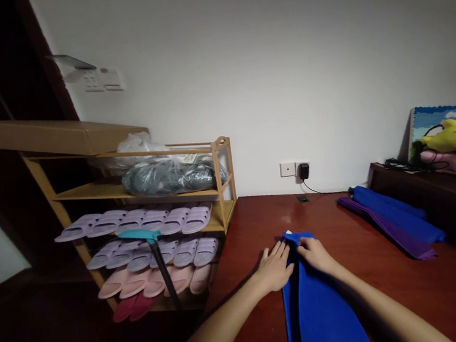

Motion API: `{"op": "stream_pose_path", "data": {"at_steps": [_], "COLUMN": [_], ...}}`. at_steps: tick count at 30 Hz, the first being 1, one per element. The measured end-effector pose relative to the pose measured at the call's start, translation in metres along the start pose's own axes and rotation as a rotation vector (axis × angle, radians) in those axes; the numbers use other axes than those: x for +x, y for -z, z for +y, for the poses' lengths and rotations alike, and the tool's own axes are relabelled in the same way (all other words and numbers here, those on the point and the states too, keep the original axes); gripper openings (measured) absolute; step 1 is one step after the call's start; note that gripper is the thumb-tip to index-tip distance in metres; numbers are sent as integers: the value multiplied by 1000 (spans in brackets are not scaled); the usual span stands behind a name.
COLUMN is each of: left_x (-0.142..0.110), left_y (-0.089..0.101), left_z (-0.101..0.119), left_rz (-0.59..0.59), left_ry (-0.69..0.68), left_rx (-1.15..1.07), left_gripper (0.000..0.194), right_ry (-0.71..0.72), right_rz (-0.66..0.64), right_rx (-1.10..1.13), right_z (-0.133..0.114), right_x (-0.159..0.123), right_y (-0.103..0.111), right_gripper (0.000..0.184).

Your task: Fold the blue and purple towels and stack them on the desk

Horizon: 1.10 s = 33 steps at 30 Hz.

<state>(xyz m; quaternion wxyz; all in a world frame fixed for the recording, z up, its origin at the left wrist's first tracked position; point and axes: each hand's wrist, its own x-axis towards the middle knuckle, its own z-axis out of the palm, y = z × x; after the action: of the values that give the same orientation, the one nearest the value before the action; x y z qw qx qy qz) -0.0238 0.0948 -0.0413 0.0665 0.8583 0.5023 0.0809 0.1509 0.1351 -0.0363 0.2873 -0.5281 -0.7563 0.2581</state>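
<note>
A long blue folded cloth [326, 313] lies on the reddish-brown table [261, 321], running toward me and out of the bottom of the view. A dark lengthwise fold shows along its left side, and a small white tag sits at its far end. My left hand [275, 269] rests flat with fingers stretched out at the cloth's far left edge. Curled fingers of my right hand [316, 254] grip the cloth near its far end; the fingertips are partly hidden.
Folded blue fabric [397, 212] and purple fabric [386, 227] lie at the table's right. Left stands a wooden rack [218, 183] with several slippers [192, 219], bagged items [171, 175] and a cardboard box [63, 136]. A black plug [304, 171] is in the wall socket.
</note>
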Motion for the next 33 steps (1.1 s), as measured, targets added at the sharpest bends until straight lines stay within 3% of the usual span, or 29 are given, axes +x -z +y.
{"op": "stream_pose_path", "data": {"at_steps": [3, 9, 12, 15, 17, 19, 21, 23, 25, 27, 31, 33], "left_x": [3, -6, -4, 7, 15, 21, 23, 20, 14, 7, -1, 2], "left_y": [-6, -5, -1, 1, 1, -1, -5, -8, -10, -10, -3, -1], "left_z": [-7, -17, -20, -20, -17, -13, -9, -7, -8, -13, -28, -34], "left_rz": [-95, -96, -74, 48, 151, 178, 102, 2, -55, -59, -52, 28], "left_ry": [16, 12, 2, 62, 151, 166, 88, 27, 28, 37, 23, 50], "left_rx": [-21, -24, -40, -35, -15, 4, 3, -12, -20, -14, -24, -39], "left_gripper": [66, 70, 68, 60, 56, 57, 60, 62, 65, 66, 64, 59], "right_ry": [-96, -266, -300, -295, -286, -281, -254, -224, -216, -238, -244, -179], "right_rz": [11, -25, -17, 1, 20, 46, 91, 125, 105, 60, 46, 104], "right_rx": [136, 381, 467, 471, 416, 359, 216, -93, -445, -644, -733, -746], "right_z": [20, 72, 94, 106, 108, 108, 108, 110, 114, 120, 131, 131], "right_x": [-3, -29, -38, -37, -33, -32, -35, -42, -51, -58, -61, -56], "right_y": [24, 70, 77, 73, 69, 65, 64, 65, 70, 77, 94, 100], "right_gripper": [18, 28, 29, 29, 28, 28, 36, 50, 59, 59, 49, 44]}}
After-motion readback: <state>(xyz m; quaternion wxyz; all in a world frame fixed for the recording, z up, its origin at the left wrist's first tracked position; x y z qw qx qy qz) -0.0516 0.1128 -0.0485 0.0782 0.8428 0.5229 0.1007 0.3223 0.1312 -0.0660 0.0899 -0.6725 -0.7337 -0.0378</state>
